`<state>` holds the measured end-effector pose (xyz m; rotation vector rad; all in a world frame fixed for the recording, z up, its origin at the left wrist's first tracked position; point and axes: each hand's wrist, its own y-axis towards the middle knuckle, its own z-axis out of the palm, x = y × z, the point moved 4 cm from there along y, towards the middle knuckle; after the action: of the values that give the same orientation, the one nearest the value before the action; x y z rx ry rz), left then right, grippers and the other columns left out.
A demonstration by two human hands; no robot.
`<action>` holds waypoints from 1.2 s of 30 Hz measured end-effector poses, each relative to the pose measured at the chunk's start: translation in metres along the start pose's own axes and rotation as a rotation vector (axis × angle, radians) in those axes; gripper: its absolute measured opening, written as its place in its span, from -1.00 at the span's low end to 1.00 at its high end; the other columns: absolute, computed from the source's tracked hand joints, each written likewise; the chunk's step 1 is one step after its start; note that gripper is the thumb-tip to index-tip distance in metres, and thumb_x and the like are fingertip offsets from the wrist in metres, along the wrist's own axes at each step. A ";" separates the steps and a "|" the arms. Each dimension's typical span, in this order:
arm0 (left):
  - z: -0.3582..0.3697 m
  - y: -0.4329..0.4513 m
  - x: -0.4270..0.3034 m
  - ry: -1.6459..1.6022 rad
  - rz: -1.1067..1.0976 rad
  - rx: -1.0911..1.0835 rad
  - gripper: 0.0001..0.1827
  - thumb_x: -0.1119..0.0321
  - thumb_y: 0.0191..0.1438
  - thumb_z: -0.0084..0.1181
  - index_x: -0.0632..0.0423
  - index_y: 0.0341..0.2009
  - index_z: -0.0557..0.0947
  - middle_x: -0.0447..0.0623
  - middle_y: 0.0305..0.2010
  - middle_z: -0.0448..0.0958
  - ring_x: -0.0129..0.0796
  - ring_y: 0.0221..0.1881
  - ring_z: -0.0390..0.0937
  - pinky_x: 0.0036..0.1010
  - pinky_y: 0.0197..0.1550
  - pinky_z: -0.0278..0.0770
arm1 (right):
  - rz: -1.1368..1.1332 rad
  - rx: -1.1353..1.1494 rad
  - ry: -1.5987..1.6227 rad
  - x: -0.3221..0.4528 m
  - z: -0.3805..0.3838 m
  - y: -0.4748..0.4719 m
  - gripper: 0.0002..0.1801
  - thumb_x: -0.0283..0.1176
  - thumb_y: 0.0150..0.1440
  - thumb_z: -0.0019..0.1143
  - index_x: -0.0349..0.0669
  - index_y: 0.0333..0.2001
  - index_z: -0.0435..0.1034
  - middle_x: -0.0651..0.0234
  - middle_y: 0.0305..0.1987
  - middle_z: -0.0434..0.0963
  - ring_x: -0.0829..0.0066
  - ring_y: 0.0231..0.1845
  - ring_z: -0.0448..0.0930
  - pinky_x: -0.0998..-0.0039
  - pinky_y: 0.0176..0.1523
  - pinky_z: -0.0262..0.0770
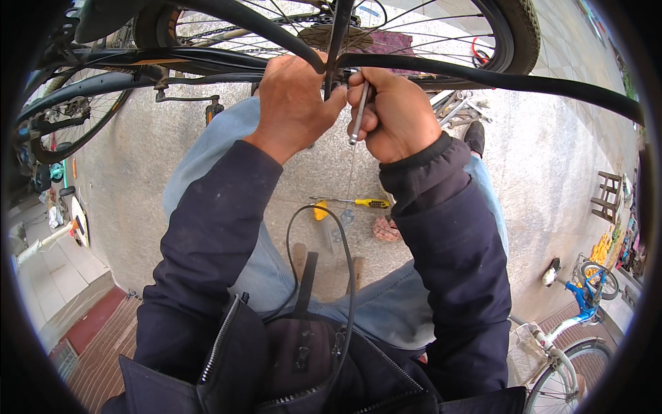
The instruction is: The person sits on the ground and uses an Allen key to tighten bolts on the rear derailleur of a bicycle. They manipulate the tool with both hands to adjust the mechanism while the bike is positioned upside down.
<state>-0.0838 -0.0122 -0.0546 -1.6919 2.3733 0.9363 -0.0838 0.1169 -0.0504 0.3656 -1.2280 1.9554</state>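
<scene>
Black metal tubes of a bicycle meet at a joint in front of me, beside the spoked wheel. My left hand is closed around the tubing just left of this joint, its thumb near the tubes' meeting point. In my right hand is a slim silver metal rod tool, its lower end sticking out below my fingers. The tool's upper end is at the joint, where my fingertips hide what it touches. A brake disc or large sprocket shows behind the tubes.
Several wrenches lie on the floor by my right shoe. Between my legs are a yellow-handled screwdriver, a yellow piece and a crumpled reddish cloth. A black cable loops before my chest. A blue-and-white bicycle stands right.
</scene>
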 end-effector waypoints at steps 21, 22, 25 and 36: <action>-0.003 0.002 -0.003 -0.025 -0.028 0.022 -0.71 0.32 -0.19 0.31 -0.02 -0.28 0.62 -0.07 -0.40 0.56 -0.15 -0.24 0.54 -0.24 -0.06 0.36 | 0.024 0.068 0.104 -0.002 -0.008 0.006 -0.80 -0.41 0.21 -0.18 -0.32 -0.37 0.32 0.29 -0.67 0.38 0.50 -0.83 0.22 0.40 -0.74 0.22; -0.003 0.002 -0.003 -0.029 -0.041 0.029 -0.71 0.32 -0.18 0.31 -0.02 -0.28 0.62 -0.07 -0.39 0.56 -0.15 -0.23 0.54 -0.24 -0.06 0.35 | 0.024 0.061 0.065 0.000 -0.009 0.006 -0.80 -0.41 0.20 -0.17 -0.32 -0.38 0.33 0.30 -0.68 0.37 0.50 -0.84 0.20 0.41 -0.75 0.21; -0.004 0.001 -0.003 0.000 0.013 0.005 -0.69 0.18 -0.10 0.31 0.05 -0.28 0.58 -0.06 -0.47 0.51 -0.10 -0.36 0.53 -0.27 -0.21 0.37 | 0.001 0.053 0.028 -0.001 -0.009 0.004 -0.80 -0.41 0.17 -0.13 -0.32 -0.41 0.36 0.31 -0.71 0.36 0.50 -0.87 0.17 0.42 -0.77 0.18; -0.004 0.001 -0.001 0.012 0.012 0.015 -0.70 0.20 -0.10 0.29 0.04 -0.27 0.58 -0.07 -0.42 0.50 -0.10 -0.32 0.51 -0.27 -0.20 0.37 | -0.053 0.027 -0.137 -0.005 -0.017 0.001 -0.71 -0.26 0.29 -0.14 -0.21 -0.40 0.33 0.47 -0.80 0.22 0.56 -0.89 0.14 0.51 -0.81 0.10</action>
<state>-0.0833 -0.0129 -0.0499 -1.6850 2.3940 0.9110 -0.0781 0.1292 -0.0626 0.5487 -1.2664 1.9293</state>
